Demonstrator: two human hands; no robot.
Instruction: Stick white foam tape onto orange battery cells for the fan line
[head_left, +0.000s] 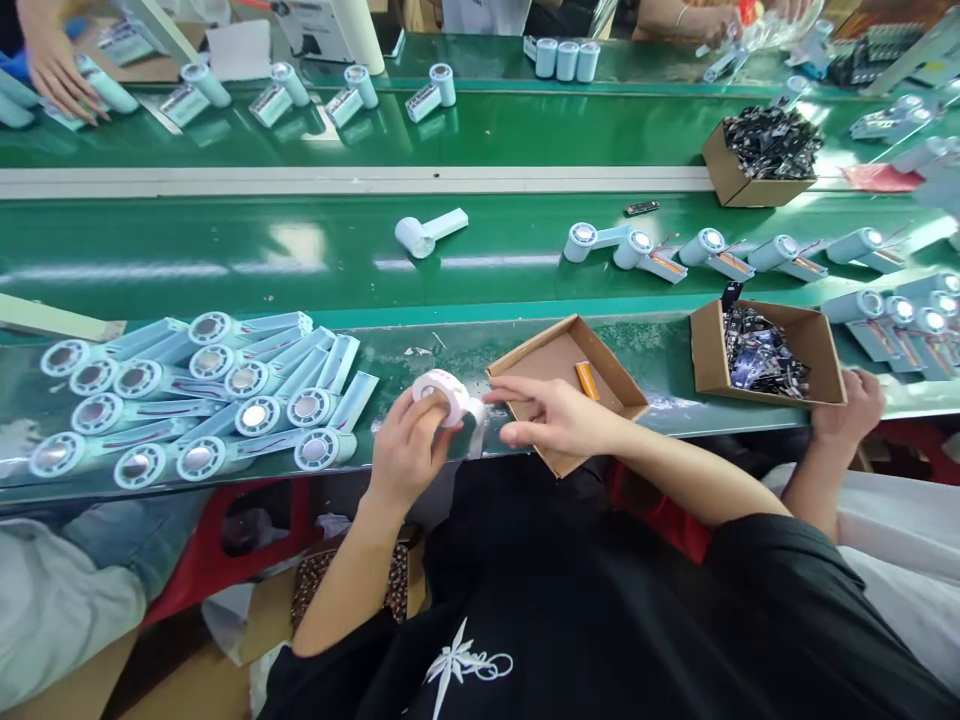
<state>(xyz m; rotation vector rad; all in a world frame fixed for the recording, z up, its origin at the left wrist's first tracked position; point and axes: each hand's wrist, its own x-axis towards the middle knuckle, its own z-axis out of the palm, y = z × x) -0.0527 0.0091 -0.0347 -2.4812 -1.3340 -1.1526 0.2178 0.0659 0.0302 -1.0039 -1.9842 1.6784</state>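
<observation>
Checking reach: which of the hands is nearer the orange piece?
Right. The right hand is over the shallow box, beside the orange piece; the left hand, holding white tape, is farther left, outside the box.

Black short-sleeved shirt (592, 600) with a white star-shaped, swirling emblem (454, 659).

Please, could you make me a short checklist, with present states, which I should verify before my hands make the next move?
1. Tape roll held: ok, in the left hand.
2. Loose strip pulled out from the roll: ok, it hangs down.
3. Right hand touching that strip: cannot tell, the fingers are close to it.
4. Orange piece inside the shallow cardboard tray: ok.
5. Light blue housings apart from the left hand: ok.
6. Box of dark parts away from other hands: not ok, a co-worker's hand is at its corner.
</observation>
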